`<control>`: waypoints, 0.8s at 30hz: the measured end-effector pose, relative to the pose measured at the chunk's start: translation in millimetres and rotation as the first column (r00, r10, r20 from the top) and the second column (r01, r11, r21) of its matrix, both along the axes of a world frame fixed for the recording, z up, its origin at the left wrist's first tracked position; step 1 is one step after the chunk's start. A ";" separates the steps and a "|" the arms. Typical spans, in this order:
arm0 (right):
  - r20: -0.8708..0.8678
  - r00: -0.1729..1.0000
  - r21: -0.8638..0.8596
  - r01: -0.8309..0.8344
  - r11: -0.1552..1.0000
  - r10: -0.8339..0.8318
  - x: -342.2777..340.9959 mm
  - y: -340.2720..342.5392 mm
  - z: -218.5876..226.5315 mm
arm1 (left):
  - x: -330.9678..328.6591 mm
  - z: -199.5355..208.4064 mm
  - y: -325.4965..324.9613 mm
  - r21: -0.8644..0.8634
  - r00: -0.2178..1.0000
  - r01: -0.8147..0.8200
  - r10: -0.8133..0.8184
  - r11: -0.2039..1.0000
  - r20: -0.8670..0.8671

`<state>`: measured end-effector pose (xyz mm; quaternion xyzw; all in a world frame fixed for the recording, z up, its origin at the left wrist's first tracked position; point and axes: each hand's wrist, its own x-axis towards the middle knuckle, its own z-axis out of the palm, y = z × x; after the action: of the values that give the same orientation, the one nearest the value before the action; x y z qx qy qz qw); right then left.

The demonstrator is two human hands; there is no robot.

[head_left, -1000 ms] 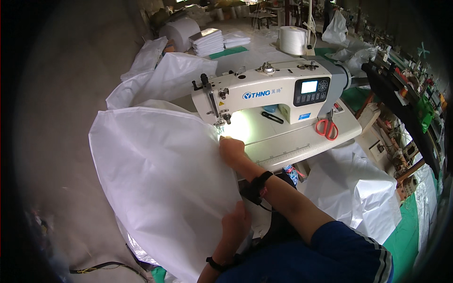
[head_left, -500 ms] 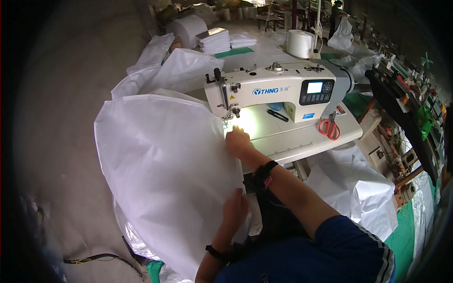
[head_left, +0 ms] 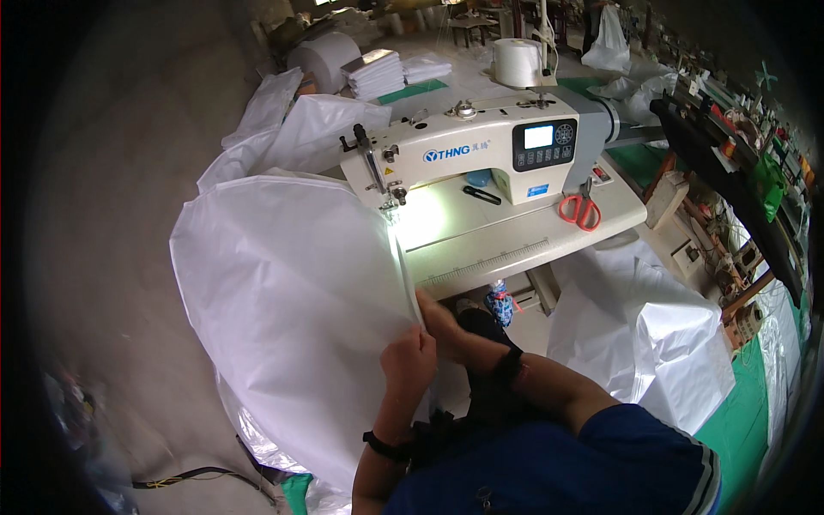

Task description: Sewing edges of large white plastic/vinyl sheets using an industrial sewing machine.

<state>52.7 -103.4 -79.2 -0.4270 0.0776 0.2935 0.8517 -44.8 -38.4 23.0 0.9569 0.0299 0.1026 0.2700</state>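
A large white sheet [head_left: 283, 283], apparently woven plastic, hangs over the left end of a sewing machine [head_left: 463, 154]. Its right edge runs under the lit needle area [head_left: 393, 213] and comes down toward me. My left hand [head_left: 408, 359] is closed on that edge, thumb uppermost. Just above and to the right, my right hand [head_left: 445, 324] grips the same edge, its fingertips partly hidden by the material. Both hands are below the machine's table, close together. On the machine bed lie red-handled scissors [head_left: 580, 211] and a small black thread snipper [head_left: 482, 195].
A white thread cone [head_left: 518, 63] stands behind the machine. Folded white stacks [head_left: 374, 75] and a big white roll [head_left: 324, 62] are at the back. More white material [head_left: 635, 335] is heaped to the right. A black cable [head_left: 184, 476] crosses the floor at lower left.
My right hand has come back from beside the needle to the sheet's edge near my left hand. My left hand has risen slightly leftward. The view has shifted, moving the machine left.
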 end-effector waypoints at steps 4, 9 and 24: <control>0.043 0.888 -0.021 -0.458 0.889 0.458 -63.8 8.2 -41.9 | -3.5 -0.4 -3.2 0.098 1.000 -0.026 0.025 0.995 0.014; 0.678 0.371 -0.707 0.094 0.701 0.635 -49.4 -12.5 -31.6 | -15.4 -0.2 -4.7 0.198 0.998 -0.041 0.033 0.979 0.044; 0.440 0.549 -0.823 0.564 0.074 0.711 3.9 4.7 69.7 | -7.4 -25.0 8.8 -0.264 0.999 0.045 -0.037 0.963 0.037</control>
<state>56.6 -98.6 -9.5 -0.9600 -0.1864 -0.0327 0.2064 -52.2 -29.6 -2.0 0.9110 0.0192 0.1071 0.3979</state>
